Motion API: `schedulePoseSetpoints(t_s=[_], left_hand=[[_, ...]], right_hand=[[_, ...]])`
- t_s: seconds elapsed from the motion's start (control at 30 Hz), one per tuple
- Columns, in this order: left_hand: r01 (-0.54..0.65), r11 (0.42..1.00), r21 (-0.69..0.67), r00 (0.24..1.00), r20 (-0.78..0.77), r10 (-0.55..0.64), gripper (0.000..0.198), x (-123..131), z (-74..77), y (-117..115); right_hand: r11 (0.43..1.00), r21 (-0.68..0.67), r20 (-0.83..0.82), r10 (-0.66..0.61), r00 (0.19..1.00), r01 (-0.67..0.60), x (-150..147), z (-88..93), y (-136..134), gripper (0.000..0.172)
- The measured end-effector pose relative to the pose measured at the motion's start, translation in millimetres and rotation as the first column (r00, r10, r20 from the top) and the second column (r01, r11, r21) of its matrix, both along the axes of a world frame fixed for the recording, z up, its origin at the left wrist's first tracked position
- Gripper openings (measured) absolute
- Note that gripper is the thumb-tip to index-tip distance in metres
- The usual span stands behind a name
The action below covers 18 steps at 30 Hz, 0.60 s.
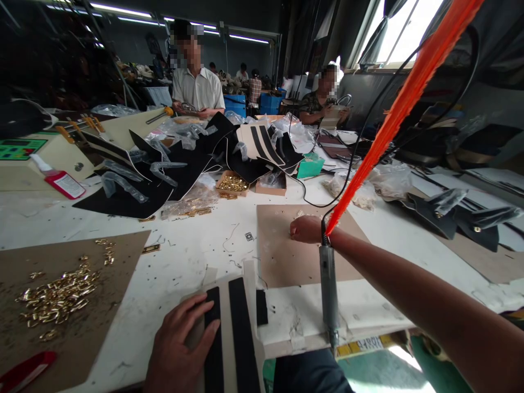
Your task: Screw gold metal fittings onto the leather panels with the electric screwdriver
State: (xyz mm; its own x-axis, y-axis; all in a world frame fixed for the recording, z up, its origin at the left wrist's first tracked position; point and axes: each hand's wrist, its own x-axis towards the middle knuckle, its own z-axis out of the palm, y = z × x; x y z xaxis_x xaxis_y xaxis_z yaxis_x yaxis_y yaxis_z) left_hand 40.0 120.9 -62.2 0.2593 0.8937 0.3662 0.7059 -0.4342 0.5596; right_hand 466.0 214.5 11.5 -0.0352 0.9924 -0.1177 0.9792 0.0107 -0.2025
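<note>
My left hand (184, 341) lies with its fingers apart on a beige panel with two black stripes (235, 327) at the table's near edge. The thumb and fingertips rest on the left stripe. Farther off, my right hand (306, 229) is at a brown board (282, 265), its fingers curled in; what they hold, if anything, is hidden. Small pale pieces lie just beyond it. A grey electric screwdriver (328, 289) hangs upright from an orange cord (380, 142), in front of my right wrist.
Gold metal rings (61, 295) lie on a brown sheet at left, near a red-handled tool (28, 371). Behind are a box of gold parts (232, 183), a red bottle (64, 183) and piled black panels (135, 191). Two people (198, 90) work across the table.
</note>
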Motion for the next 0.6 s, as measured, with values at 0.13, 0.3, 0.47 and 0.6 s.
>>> schedulePoseSetpoints(t_s=[0.13,0.3,0.47,0.6], left_hand=[[-0.019,1.000,-0.012,1.000,0.001,0.019,0.035,1.4,0.1,-0.3],[-0.005,1.000,-0.008,1.000,-0.010,0.005,0.034,0.9,1.4,0.5],[0.021,1.000,0.009,1.000,-0.008,-0.021,0.033,-0.5,0.3,2.4],[0.039,0.999,0.012,0.999,0.008,-0.039,0.032,-0.1,-2.4,2.3]], right_hand=[[0.999,-0.043,-0.022,-0.002,1.000,0.001,4.1,-4.3,3.2,0.006],[0.999,0.001,-0.145,-0.050,0.988,0.051,9.3,-6.8,-6.6,0.007],[0.979,0.011,-0.381,-0.183,0.906,0.203,44.9,-9.8,-36.7,0.025],[0.967,-0.070,-0.522,-0.244,0.818,0.244,74.4,-23.7,-74.2,0.036]])
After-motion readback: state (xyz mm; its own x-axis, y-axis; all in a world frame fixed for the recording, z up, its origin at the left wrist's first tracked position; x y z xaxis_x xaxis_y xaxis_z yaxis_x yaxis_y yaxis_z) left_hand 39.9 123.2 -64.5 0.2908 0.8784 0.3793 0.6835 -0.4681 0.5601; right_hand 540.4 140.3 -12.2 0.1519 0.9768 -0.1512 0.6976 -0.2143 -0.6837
